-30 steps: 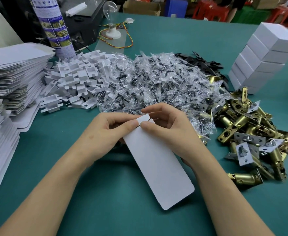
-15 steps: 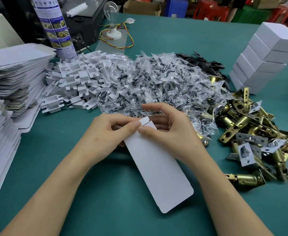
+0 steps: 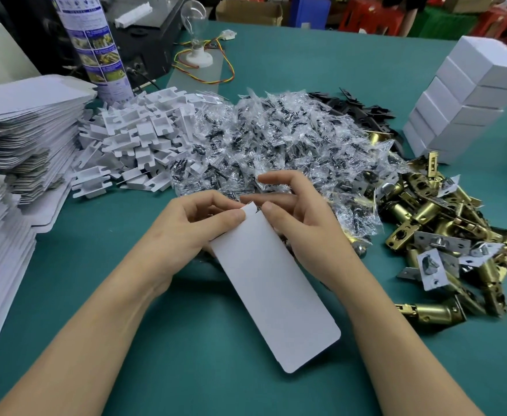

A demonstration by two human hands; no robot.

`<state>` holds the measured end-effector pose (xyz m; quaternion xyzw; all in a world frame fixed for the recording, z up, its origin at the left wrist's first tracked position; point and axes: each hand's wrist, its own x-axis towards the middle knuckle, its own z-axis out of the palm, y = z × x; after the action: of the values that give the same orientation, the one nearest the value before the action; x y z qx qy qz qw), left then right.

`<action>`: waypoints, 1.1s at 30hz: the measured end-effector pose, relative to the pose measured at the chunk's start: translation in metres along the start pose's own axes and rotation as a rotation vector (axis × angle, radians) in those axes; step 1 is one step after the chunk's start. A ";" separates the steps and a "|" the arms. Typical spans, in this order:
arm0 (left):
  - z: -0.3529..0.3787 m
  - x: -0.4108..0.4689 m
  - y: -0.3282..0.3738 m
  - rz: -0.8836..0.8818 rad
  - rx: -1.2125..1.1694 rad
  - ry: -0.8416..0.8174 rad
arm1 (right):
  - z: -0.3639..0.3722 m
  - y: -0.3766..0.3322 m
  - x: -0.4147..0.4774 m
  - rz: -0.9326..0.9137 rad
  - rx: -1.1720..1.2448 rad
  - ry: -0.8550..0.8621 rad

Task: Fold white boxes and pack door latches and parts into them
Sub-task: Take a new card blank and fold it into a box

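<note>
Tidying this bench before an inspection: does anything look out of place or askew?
A bare light bulb in a white socket, with loose coloured wires, stands behind the packing parts. The finished white boxes are stacked stepped, not flush.

White box blank (image 3: 271,292), brass latches (image 3: 444,235), teal table (image 3: 204,355).
</note>
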<state>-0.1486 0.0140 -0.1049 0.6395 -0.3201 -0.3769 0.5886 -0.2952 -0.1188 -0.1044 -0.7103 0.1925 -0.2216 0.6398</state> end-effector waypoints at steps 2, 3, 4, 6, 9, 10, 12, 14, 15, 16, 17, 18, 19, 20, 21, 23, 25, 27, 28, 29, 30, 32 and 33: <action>0.000 0.001 0.000 0.002 0.008 0.014 | -0.003 0.000 0.001 0.033 0.046 -0.047; 0.000 0.001 0.000 0.000 0.009 0.020 | -0.004 0.000 0.001 0.040 0.061 -0.063; 0.000 0.001 0.000 -0.002 0.010 0.025 | -0.005 -0.001 0.000 0.043 0.072 -0.073; 0.000 0.001 0.000 -0.007 0.025 0.032 | -0.005 -0.001 0.000 0.044 0.093 -0.083; -0.001 0.000 0.000 0.003 0.064 0.038 | -0.005 -0.001 0.000 0.063 0.117 -0.076; -0.001 0.000 -0.001 0.015 0.082 0.044 | -0.004 -0.001 0.000 0.075 0.121 -0.066; 0.000 0.001 -0.003 0.040 0.118 0.058 | -0.004 0.000 0.001 0.094 0.130 -0.045; 0.000 0.001 -0.004 0.078 0.167 0.072 | -0.004 0.000 0.001 0.103 0.135 -0.033; 0.000 0.001 -0.004 0.098 0.196 0.079 | -0.005 0.000 0.001 0.104 0.138 -0.029; -0.001 0.001 -0.004 0.121 0.221 0.080 | -0.006 0.001 0.002 0.100 0.137 -0.021; 0.000 0.000 -0.004 0.141 0.236 0.077 | -0.007 0.001 0.002 0.090 0.125 -0.008; 0.000 -0.001 -0.004 0.157 0.246 0.071 | -0.008 0.000 0.003 0.074 0.101 0.009; 0.000 -0.001 -0.003 0.166 0.252 0.067 | -0.008 0.000 0.003 0.060 0.074 0.024; 0.001 -0.002 -0.003 0.176 0.257 0.063 | -0.008 0.000 0.003 0.052 0.050 0.037; 0.001 -0.003 -0.002 0.186 0.256 0.059 | -0.008 0.000 0.003 0.045 0.031 0.046; 0.003 -0.004 -0.001 0.205 0.252 0.052 | -0.009 0.000 0.004 0.032 0.004 0.055; 0.003 -0.005 -0.001 0.212 0.254 0.056 | -0.009 0.000 0.003 0.027 -0.004 0.051; 0.004 -0.006 0.000 0.210 0.248 0.066 | -0.009 0.001 0.003 0.025 0.007 0.046; 0.003 -0.005 0.000 0.209 0.239 0.072 | -0.009 0.001 0.003 0.027 0.017 0.045; 0.003 -0.005 0.000 0.206 0.230 0.080 | -0.009 0.000 0.003 0.031 0.026 0.044; 0.003 -0.005 0.000 0.202 0.224 0.088 | -0.010 0.000 0.002 0.033 0.032 0.040; 0.001 -0.004 0.000 0.199 0.208 0.096 | -0.010 -0.001 0.002 0.033 0.039 0.021; 0.000 -0.004 0.000 0.202 0.195 0.100 | -0.010 -0.001 0.002 0.031 0.049 0.007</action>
<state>-0.1507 0.0173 -0.1046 0.6763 -0.3882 -0.2506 0.5736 -0.2993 -0.1274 -0.1021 -0.6907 0.2002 -0.2187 0.6595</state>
